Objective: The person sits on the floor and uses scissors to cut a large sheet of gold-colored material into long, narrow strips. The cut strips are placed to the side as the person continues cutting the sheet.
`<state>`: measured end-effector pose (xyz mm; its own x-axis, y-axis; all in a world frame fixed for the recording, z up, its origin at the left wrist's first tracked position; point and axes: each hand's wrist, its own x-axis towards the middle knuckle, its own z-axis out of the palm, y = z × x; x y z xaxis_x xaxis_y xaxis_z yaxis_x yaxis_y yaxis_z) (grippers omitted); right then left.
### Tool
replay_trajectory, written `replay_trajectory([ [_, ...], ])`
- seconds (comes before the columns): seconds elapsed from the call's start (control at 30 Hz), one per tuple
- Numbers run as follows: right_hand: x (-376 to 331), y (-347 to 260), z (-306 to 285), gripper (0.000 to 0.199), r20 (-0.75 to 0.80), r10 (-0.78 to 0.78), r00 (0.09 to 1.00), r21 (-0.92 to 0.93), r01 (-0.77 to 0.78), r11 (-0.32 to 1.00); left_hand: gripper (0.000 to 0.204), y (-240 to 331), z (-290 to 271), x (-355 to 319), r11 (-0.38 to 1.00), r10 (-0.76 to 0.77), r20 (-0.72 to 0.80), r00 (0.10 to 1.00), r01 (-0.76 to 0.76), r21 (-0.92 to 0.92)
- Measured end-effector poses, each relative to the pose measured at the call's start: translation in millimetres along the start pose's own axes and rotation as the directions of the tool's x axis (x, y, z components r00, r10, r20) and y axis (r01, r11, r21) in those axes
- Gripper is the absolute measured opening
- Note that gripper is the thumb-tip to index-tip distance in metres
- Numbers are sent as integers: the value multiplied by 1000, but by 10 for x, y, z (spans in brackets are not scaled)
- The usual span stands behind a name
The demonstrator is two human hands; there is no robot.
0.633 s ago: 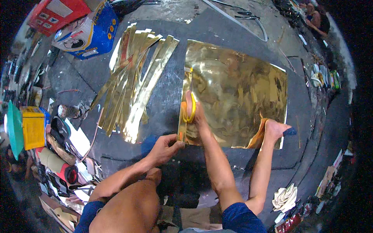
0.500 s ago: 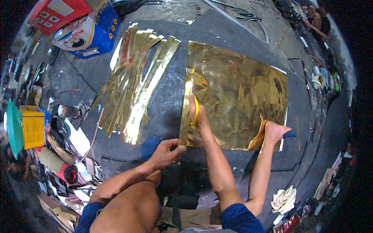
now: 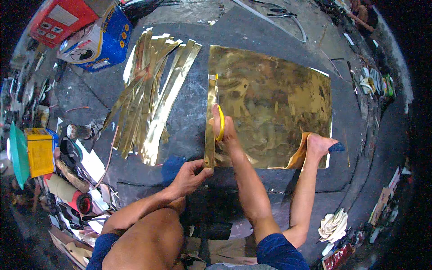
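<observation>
A large shiny gold sheet (image 3: 274, 103) lies flat before me, a narrow strip (image 3: 209, 146) running along its left edge. My right hand (image 3: 226, 130) grips yellow-handled scissors (image 3: 221, 122) over that edge; the fingers wrap around the handle, and the blades are hard to make out. At the strip's near end, my left hand (image 3: 191, 177) pinches the corner between thumb and fingers. My bare foot (image 3: 317, 146) rests on the sheet's near right corner, where the gold surface curls up beside it. Left of the sheet is a loose pile of cut gold strips (image 3: 150, 94).
Blue and red boxes (image 3: 101, 40) stand at the far left. A yellow container (image 3: 39, 150), a green lid-like disc (image 3: 19, 150) and paper scraps line the left side. A crumpled cream cloth (image 3: 333, 226) lies at lower right. Another person (image 3: 362, 18) is partly visible far right.
The whole view has shifted slightly, so the sheet and strips appear a little further left. My right fingers have changed position slightly on the scissors. My left hand still pinches the strip's end.
</observation>
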<state>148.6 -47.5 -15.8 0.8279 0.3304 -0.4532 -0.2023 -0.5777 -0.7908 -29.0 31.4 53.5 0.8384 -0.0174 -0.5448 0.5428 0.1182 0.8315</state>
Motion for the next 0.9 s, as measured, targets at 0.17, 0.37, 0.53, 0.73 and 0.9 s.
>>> replay_trajectory([
  [0.17,246,-77,-52,82,43,-92,995,-14,92,996,23,54,1,-56,1000,-28,-26,999,28,0],
  [0.37,857,-352,-125,94,31,34,999,-24,-34,999,23,248,-67,-177,992,-104,46,994,107,-65],
  [0.53,1488,-741,-237,104,-51,22,998,54,-19,998,23,555,-107,-327,983,-175,50,983,177,-46],
  [0.73,1513,-821,-312,100,101,112,989,92,-121,988,20,420,-206,-326,996,-89,-30,996,89,2],
  [0.9,1612,-947,-295,94,131,119,984,277,-152,949,15,183,-496,-426,927,73,-108,991,-28,374],
])
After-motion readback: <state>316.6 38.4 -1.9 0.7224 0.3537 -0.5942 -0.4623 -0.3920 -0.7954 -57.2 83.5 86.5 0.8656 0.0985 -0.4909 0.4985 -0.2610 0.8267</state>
